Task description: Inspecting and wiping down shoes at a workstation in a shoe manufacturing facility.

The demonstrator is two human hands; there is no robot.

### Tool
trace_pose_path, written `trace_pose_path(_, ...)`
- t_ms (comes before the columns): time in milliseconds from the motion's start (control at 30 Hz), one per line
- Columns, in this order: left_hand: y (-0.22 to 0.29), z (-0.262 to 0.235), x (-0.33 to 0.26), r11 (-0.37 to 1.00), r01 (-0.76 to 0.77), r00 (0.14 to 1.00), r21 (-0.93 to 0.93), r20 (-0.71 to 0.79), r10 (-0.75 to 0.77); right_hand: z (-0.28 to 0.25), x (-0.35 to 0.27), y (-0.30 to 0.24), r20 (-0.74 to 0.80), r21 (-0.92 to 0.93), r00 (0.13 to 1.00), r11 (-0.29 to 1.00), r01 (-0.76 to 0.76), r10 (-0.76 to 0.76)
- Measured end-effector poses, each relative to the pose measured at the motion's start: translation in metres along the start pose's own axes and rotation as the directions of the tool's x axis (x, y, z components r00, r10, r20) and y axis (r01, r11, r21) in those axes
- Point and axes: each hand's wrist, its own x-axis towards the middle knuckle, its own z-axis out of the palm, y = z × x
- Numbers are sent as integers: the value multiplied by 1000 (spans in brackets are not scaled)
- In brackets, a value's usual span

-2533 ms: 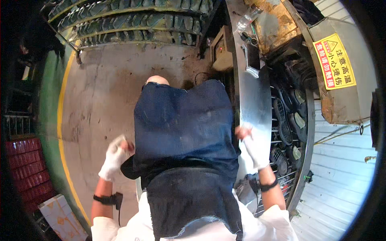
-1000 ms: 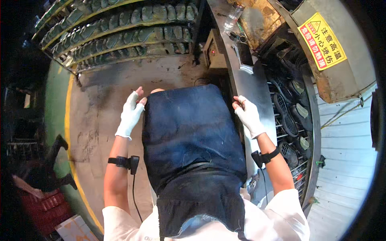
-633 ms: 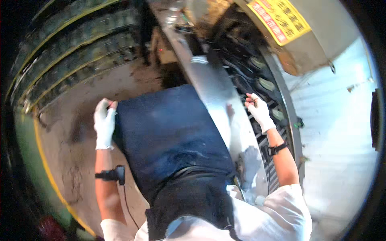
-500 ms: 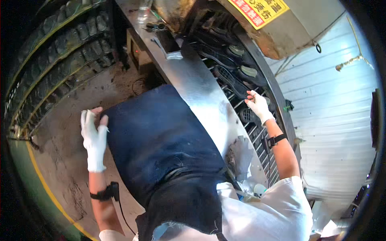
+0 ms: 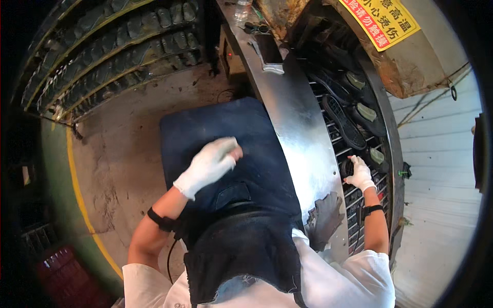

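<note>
My right hand (image 5: 361, 173), in a white fingerless glove, reaches over the rack of metal bars at the right. Its thumb and fingers close around the edge of a dark shoe sole (image 5: 347, 168), partly covered by the hand. Farther along the bars lies another black sole (image 5: 343, 122), tread up. Beside it stand dark shoes with pale green tops, one (image 5: 366, 112) farther off and one (image 5: 377, 155) right by my hand. My left hand (image 5: 210, 163), gloved alike, is above the dark apron (image 5: 221, 123) on my lap; its fingers are bent and blurred.
A metal bench (image 5: 298, 118) runs along the rack, with a phone (image 5: 268, 49) on a cloth and a torn grey sheet (image 5: 324, 218). A rusty hood (image 5: 421, 72) with a yellow warning label overhangs the far right. Shelves of shoe moulds (image 5: 123, 46) stand left.
My right hand has come down to the sole on the bars and closed on it. My left hand has swung in from beside the apron to above it. The view has shifted left.
</note>
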Motion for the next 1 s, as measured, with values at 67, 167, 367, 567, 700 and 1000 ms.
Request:
trace_pose_path(67,-39,4,20,982,52,982,-180,-170,-84,-5,5,-4,36,50,999,999,-12,10)
trace_pose_path(167,-79,-3,52,729,319,927,-606,40,-373,-9,1,5,-14,18,1000,999,28,-28)
trace_pose_path(367,10,32,43,672,214,972,-709,83,-222,-114,-48,-115,-440,146,876,946,288,-199)
trace_pose_path(567,35,80,52,168,298,910,-940,227,-346,-94,-62,-198,-455,241,590,545,803,-668)
trace_pose_path(700,14,52,32,349,118,862,-930,-79,-501,-33,-20,-90,-209,951,927,286,118,311)
trace_pose_path(1000,-10,87,16,499,334,713,-800,-133,-689,19,88,142,509,838,523,-532,-119,684)
